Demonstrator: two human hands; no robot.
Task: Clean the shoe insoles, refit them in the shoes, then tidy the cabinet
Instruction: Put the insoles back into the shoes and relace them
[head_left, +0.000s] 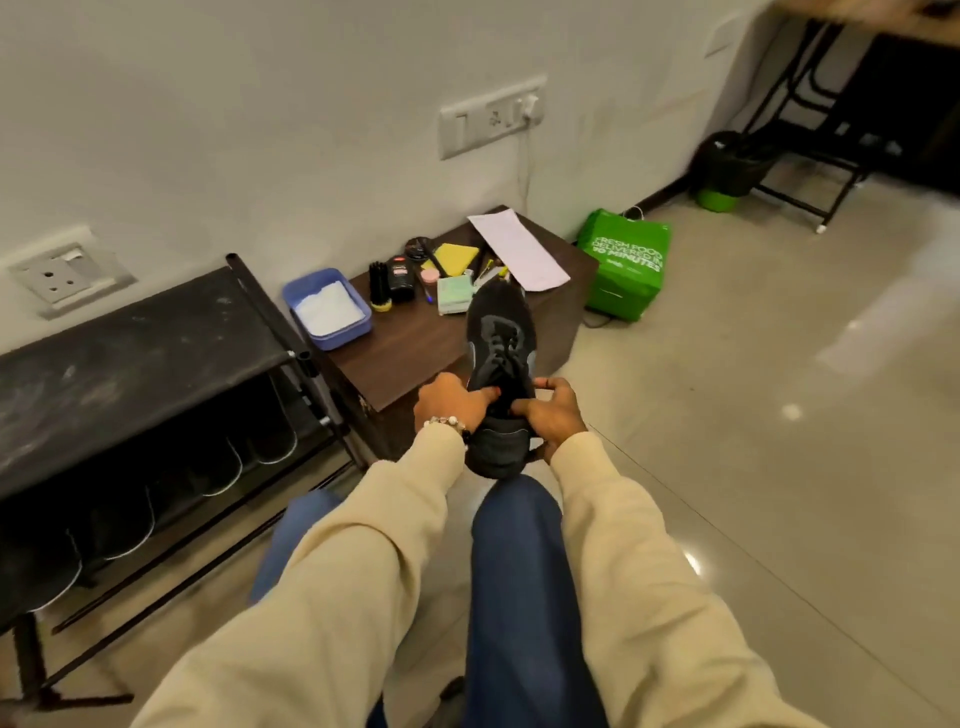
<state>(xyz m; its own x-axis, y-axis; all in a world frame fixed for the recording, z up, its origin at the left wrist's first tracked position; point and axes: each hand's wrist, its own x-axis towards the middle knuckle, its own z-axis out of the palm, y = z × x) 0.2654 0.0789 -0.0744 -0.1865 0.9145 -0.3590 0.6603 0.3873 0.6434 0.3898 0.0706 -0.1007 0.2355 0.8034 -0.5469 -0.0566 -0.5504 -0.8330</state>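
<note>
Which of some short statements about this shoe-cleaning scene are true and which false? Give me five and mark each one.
1. Both hands, left hand and right hand, grip one black sneaker. True.
2. The blue tray stands on the floor. False: it stands on the low brown cabinet.
3. The green bag stands on the floor beside that cabinet. True.
4. The shoe rack is white. False: it is black.
5. A sheet of paper lies on the cabinet. True.

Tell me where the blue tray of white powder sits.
In the head view, the blue tray sits at the left end of the brown cabinet top, beside the black shoe rack and left of the black brush.
</note>
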